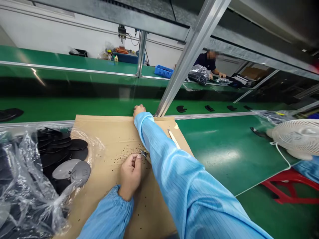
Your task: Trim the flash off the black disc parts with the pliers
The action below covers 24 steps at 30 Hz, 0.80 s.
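Workshop bay, head view. Green counter (pixel 214 156) bearing a brown cardboard sheet (pixel 99 186), the landmark; a metal post (pixel 189 56) rises at its far edge, and a green strip (pixel 104 109) carrying spaced black pieces (pixel 181 109) runs beyond. Farther off, a co-worker (pixel 203 60) handles clear plastic (pixel 223 80). Left of the sheet and overlapping its edge, a clear bag (pixel 27 166) gapes around black rounded plates (pixel 79 144); well to the right are a white fan (pixel 297 136) and a red stool (pixel 299 176). Dark crumbs (pixel 122 154) strew the sheet, which presumably catches them and shields the counter; the bag opens toward it, probably to keep the plates within reach. Left hand (pixel 131 172): over the sheet's middle, fingers curled, thumb against forefinger; whether anything is pinched cannot be told. Just beside its fingertips shows a small metal-tipped tool (pixel 144 153), its rear part passing beneath the right sleeve (pixel 174 166); contact is unclear. Right hand (pixel 139 109): beyond the tool, at the sheet's far edge, fingers curled, any grip hidden. A slender pale-handled cutter (pixel 173 138) lies on the sheet, right of that sleeve.
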{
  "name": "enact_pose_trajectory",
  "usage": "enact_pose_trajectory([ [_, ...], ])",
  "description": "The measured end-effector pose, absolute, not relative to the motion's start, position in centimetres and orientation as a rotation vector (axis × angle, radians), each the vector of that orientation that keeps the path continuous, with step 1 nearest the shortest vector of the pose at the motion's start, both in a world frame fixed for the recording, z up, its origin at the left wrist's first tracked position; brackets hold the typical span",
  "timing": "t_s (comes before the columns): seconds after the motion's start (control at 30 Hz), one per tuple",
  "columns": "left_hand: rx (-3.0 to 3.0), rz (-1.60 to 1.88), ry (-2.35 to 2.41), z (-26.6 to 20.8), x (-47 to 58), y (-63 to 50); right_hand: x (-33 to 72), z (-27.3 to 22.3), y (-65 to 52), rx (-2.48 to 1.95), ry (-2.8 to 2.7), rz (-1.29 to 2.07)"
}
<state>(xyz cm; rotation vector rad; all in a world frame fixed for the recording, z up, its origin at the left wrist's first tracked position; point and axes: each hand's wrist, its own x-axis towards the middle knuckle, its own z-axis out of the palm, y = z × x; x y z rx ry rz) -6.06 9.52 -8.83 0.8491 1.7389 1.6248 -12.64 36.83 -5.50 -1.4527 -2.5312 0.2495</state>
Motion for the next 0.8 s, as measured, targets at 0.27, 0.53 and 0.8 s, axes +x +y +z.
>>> enact_pose_trajectory([
  [0.27,0.67,1.702,1.623,-9.4,-6.6,9.8,-6.6,-2.1,31.0,-1.009,-2.48,0.22],
  [0.53,0.446,1.831,1.088,-7.9,-7.5,10.0,3.1,-6.8,16.6,-0.445,-2.14,0.666],
  [0.8,0.56,1.905,1.351,-8.8,-7.7,10.1,4.0,-7.7,16.0,-0.572,-1.98,0.82],
])
